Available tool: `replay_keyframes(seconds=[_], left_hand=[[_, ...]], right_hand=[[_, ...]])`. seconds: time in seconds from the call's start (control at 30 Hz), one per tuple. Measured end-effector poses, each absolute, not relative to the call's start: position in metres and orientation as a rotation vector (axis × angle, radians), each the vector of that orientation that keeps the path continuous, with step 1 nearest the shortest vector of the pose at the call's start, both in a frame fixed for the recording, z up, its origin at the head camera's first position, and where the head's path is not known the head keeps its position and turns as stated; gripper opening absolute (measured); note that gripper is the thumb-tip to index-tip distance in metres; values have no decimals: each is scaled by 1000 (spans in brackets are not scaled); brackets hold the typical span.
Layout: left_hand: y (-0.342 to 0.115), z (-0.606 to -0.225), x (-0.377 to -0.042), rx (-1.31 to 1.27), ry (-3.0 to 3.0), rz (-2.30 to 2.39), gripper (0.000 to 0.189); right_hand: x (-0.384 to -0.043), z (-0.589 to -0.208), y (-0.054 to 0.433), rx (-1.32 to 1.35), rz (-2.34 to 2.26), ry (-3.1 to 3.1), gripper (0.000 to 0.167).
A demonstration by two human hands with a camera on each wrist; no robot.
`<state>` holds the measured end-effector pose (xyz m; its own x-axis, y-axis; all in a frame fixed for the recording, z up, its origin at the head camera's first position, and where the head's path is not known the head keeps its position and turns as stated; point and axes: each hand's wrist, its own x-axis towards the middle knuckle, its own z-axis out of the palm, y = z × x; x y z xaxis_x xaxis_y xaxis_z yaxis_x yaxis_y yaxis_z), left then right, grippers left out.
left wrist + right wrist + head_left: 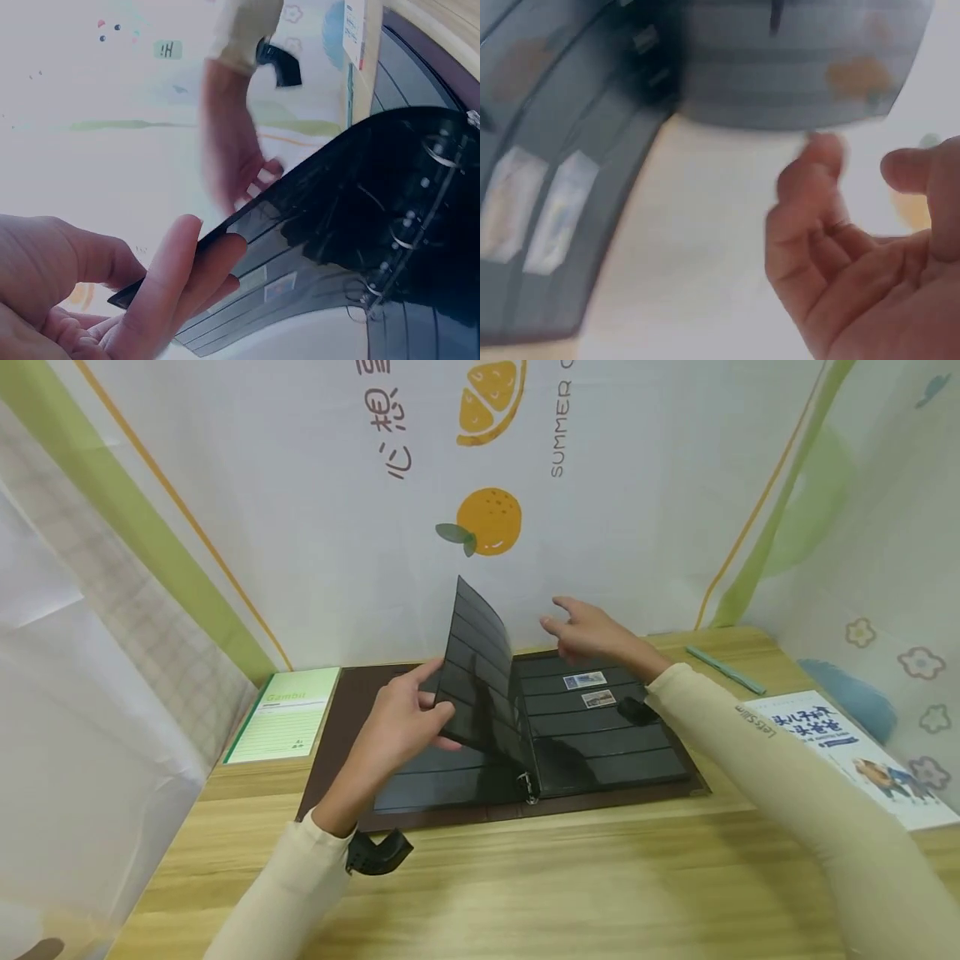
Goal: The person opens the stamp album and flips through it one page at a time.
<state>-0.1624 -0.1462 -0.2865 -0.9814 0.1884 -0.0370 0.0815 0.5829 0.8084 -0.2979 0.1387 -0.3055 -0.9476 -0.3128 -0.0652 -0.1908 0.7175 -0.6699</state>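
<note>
Across the middle of the table (525, 877), a ring-bound album (333, 718) with a dark brown cover is laid spread. One black leaf (476, 681) is held raised over the left-hand side, tilted upright from the rings (529, 787); its free upper edge is seen well above the album, in front of the hanging cloth (300, 510). Its outer edge, near the lower corner, is pinched between thumb and fingers of the left hand (401, 710). On the right-hand page, two stamps (584, 680) are seated one below the other.

Above the far edge of that page, the right hand (585, 628) is suspended; its index finger is extended, the other fingers are bent, the thumb is set apart, and nothing is held. In the head view a gap is seen between it and the leaf. The right wrist view is blurred.

Beyond the album's left edge, a pale green notepad (281, 714) is placed just beside the cover. To the right, a green stick (725, 669) and a white booklet (858, 760) are placed apart from the cover. Along the near edge, a broad band of wood grain is exposed.
</note>
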Motion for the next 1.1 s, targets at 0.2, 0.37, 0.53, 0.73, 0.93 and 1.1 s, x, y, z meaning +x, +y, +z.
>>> replay_keyframes(seconds=[0.2, 0.37, 0.53, 0.73, 0.93, 1.1], left_hand=[[-164, -295, -157, 217, 2704, 1372, 70], [-173, -301, -154, 165, 2680, 1395, 69], [-183, -306, -154, 126, 2640, 1439, 69], [-192, -316, -155, 105, 2571, 1520, 68], [-203, -323, -156, 54, 2479, 1579, 69], [-208, -321, -157, 47, 2407, 1628, 68]], right_hand=[[-297, -350, 189, -560, -662, 2837, 70], [-287, -386, 213, -594, -514, 2758, 82], [-284, -403, 219, -554, -562, 2709, 87], [-285, -402, 223, -518, -583, 2713, 89], [-285, -403, 224, -520, -577, 2683, 90], [-281, -403, 223, -510, -559, 2668, 91]])
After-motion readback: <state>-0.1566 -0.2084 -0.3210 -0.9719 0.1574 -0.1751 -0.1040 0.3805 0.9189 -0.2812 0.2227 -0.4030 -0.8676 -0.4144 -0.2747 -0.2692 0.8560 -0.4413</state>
